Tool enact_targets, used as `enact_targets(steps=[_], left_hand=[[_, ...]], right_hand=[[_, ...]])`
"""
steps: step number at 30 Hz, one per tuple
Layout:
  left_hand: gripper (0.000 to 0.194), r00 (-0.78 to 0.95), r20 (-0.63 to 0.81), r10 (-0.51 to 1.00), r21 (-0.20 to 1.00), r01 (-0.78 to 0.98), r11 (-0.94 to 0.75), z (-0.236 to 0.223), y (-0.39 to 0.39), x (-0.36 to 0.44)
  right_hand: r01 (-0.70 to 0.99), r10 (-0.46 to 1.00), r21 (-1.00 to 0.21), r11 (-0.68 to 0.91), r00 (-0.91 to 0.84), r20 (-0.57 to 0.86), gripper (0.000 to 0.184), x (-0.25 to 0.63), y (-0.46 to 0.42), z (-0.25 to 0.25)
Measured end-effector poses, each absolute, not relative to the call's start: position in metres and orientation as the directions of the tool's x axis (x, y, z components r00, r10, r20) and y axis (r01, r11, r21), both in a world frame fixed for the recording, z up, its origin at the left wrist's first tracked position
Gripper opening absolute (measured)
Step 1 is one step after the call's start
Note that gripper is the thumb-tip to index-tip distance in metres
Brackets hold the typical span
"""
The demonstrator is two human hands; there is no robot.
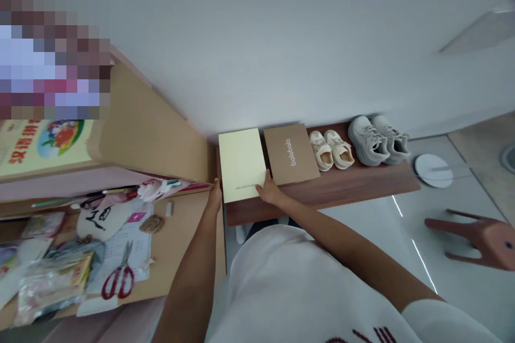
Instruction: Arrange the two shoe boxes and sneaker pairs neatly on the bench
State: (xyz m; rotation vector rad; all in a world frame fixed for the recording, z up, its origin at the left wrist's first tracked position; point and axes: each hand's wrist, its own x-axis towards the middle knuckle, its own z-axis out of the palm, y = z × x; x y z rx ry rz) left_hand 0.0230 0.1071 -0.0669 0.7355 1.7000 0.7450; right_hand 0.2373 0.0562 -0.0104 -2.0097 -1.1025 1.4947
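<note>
A pale yellow shoebox [241, 161] with dark lettering lies on the left end of a brown wooden bench [362, 182]. My left hand [215, 196] is pressed against the box's left side near its front corner, fingers pointing forward and partly hidden. At the opposite front corner, my right hand [270, 191] grips the edge, thumb on the lid and a finger down the right side. Just right of it lies a brown shoebox [292, 153] with white lettering, a narrow gap between the two. Both lids are closed.
Small cream shoes [332, 150] and larger grey sneakers [378, 139] stand farther right on the bench. A cluttered desk [185, 225] at left holds red-handled scissors [119, 278], papers and plastic bags. A brown stool [478, 236] and a white round object [433, 170] are on the right.
</note>
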Motion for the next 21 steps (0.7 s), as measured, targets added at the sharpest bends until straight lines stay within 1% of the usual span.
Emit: enact_targets(steps=[2,4,6,9,11,13,15,17,19,20,21], left_hand=[[0.056,-0.202,-0.674,0.710,0.722,0.024,0.692,-0.066,0.108,0.032],[0.057,-0.129,-0.727,0.675,0.683,-0.024,0.730,-0.061,0.105,0.040],[0.058,-0.040,-0.715,0.698,0.699,-0.034,0.714,-0.053,0.100,0.044],[0.064,0.044,-0.682,0.730,0.729,-0.035,0.683,-0.040,0.089,0.038],[0.067,0.061,-0.663,0.746,0.745,-0.032,0.666,-0.032,0.080,0.029],[0.067,0.035,-0.631,0.775,0.775,-0.022,0.632,-0.026,0.069,0.018],[0.064,-0.026,-0.597,0.802,0.802,-0.004,0.597,-0.021,0.057,0.008],[0.061,-0.063,-0.585,0.809,0.810,0.020,0.587,-0.016,0.043,0.004],[0.060,-0.054,-0.571,0.820,0.819,0.042,0.573,-0.012,0.032,0.006],[0.060,-0.041,-0.552,0.833,0.831,0.051,0.554,-0.010,0.027,0.011],[0.060,-0.035,-0.527,0.849,0.847,0.061,0.528,-0.008,0.024,0.016]], right_hand=[[0.243,0.743,-0.704,-0.667,0.149,-0.653,0.090,0.239,0.063,-0.014],[0.149,0.713,-0.697,-0.701,0.164,-0.682,0.087,0.241,0.066,-0.015],[0.080,0.707,-0.704,-0.705,0.158,-0.690,0.084,0.243,0.063,-0.014],[0.003,0.689,-0.694,-0.720,0.123,-0.714,0.081,0.244,0.049,-0.012],[-0.048,0.676,-0.680,-0.731,0.082,-0.732,0.077,0.244,0.039,-0.012],[-0.091,0.671,-0.670,-0.737,0.031,-0.741,0.075,0.243,0.030,-0.014],[-0.095,0.677,-0.675,-0.732,0.005,-0.736,0.078,0.240,0.026,-0.016],[-0.020,0.712,-0.713,-0.701,0.015,-0.702,0.085,0.234,0.023,-0.017],[0.070,0.764,-0.761,-0.644,0.008,-0.646,0.090,0.226,0.022,-0.015],[0.078,0.784,-0.782,-0.618,-0.008,-0.621,0.090,0.222,0.021,-0.013],[0.047,0.798,-0.799,-0.600,-0.030,-0.601,0.089,0.217,0.020,-0.010]])
